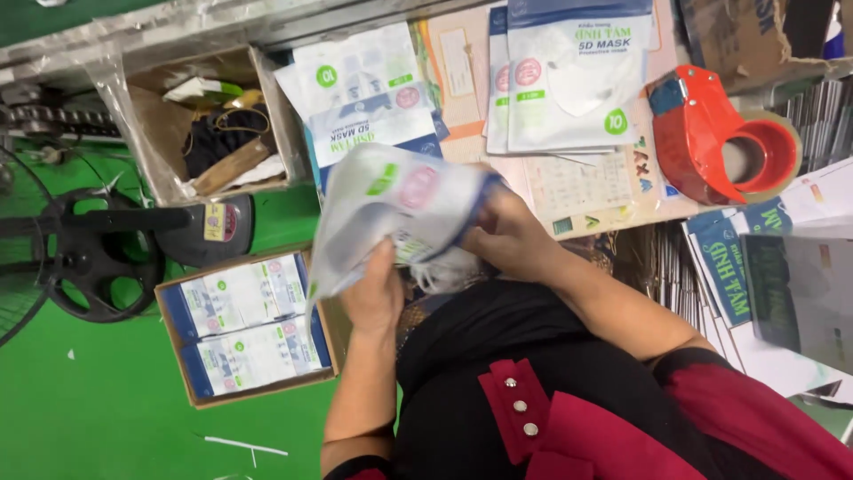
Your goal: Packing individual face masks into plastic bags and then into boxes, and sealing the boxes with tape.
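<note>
Head view: a glossy white mask pouch (pixel 391 209) with blue edge and green and pink round marks was observed, crumpled and blurred, above the lap. It was gripped at its lower edge by the left hand (pixel 373 293) and pinched at its right side by the right hand (pixel 506 236).

Both hands (pixel 435 267) grip a plastic mask pouch (pixel 391 209) (white, blue-edged) above a cardboard box (pixel 244 331).
</note>
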